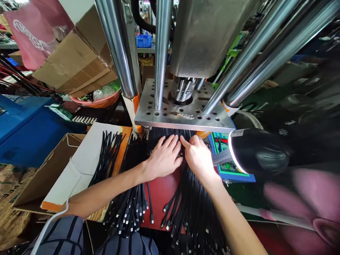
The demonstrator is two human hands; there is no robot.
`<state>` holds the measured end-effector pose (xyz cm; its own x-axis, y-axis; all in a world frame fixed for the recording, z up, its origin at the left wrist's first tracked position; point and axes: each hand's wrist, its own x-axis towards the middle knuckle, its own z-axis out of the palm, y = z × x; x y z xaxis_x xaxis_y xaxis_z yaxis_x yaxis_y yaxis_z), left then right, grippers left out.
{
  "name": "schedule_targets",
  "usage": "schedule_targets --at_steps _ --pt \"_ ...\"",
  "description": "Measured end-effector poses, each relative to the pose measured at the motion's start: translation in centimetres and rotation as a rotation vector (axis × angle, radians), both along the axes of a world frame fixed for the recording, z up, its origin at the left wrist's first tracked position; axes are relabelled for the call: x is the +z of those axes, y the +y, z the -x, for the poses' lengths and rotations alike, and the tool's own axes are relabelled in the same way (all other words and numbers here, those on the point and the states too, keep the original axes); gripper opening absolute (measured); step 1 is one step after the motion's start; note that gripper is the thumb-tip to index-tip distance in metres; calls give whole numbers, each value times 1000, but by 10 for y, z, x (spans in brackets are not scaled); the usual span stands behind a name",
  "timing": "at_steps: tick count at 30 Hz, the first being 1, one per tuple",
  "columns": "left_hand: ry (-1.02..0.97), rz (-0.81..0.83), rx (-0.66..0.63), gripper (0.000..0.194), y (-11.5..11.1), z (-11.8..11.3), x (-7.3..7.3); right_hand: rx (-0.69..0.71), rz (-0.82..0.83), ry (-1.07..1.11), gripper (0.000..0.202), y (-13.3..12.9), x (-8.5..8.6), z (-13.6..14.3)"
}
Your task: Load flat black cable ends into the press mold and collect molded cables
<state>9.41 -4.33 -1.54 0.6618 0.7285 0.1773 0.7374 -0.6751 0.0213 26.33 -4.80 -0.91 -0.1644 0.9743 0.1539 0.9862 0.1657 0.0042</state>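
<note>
Near the metal plate [172, 121], my open left hand [164, 157] apparently aligns cables [193, 194]; I cannot tell my right hand's [200, 156] grip.

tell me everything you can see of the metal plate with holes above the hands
The plate is thick, flat and silver-grey, apparently steel, with a straight front edge and many round holes, plus a few slots. A metal cylinder sits in its large central opening. Slim shiny rods meet its top near the front, where a pale, worn strip also shows. It looks roughly level; its underside is hidden.
</note>
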Motion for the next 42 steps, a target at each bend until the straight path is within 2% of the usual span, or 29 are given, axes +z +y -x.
schedule_targets --at_steps 4,9,11,12,14,16,17,18,20,21,23,25,28,31,34,36,38,40,42 --pt "-36 33 40 55 36 -4 7 -19 9 15 45 42 1 12" --pt "-52 33 36 42 83 -15 11 38 -35 111 47 95 3 9" --pt "-61 20 33 40 93 -17 17 62 -67 156 49 101 7 7" --pt "-69 10 26 39 93 -16 21 76 -80 174 50 95 9 6" --pt "-96 -19 0 37 76 -2 27 102 -108 204 52 64 10 4" --pt "-144 -46 3 34 38 24 26 82 -142 241 48 7 0 2" --pt "-219 -52 44 29 12 41 22 18 -177 305 43 -26 -9 2" --pt "-256 -17 160 29 -14 59 15 -73 -176 337 39 -61 -21 2" --pt "-174 110 440 33 -62 90 -2 -246 -76 271 49 -122 -45 6" --pt "-91 168 519 32 -80 103 -10 -283 -45 227 55 -144 -57 9" --pt "-5 284 574 29 -99 119 -25 -315 4 157 59 -171 -74 18" --pt "-32 370 559 28 -100 124 -34 -319 23 172 56 -177 -83 25" --pt "-175 430 545 24 -88 125 -33 -336 65 370 52 -170 -84 21" --pt "-365 534 534 23 -80 130 -22 -396 154 692 50 -166 -69 7" --pt "-605 805 499 28 -85 132 -7 -419 176 1025 42 -174 -43 2" --pt "-774 1072 457 32 -95 124 2 -345 187 1206 37 -182 -27 13" --pt "-940 1266 418 36 -108 108 8 -227 257 1308 34 -191 -15 32" --pt "-1084 1339 386 40 -122 88 10 -122 335 1339 34 -196 -9 51" --pt "-1182 1344 353 43 -135 71 11 -48 385 1331 36 -199 -8 63"
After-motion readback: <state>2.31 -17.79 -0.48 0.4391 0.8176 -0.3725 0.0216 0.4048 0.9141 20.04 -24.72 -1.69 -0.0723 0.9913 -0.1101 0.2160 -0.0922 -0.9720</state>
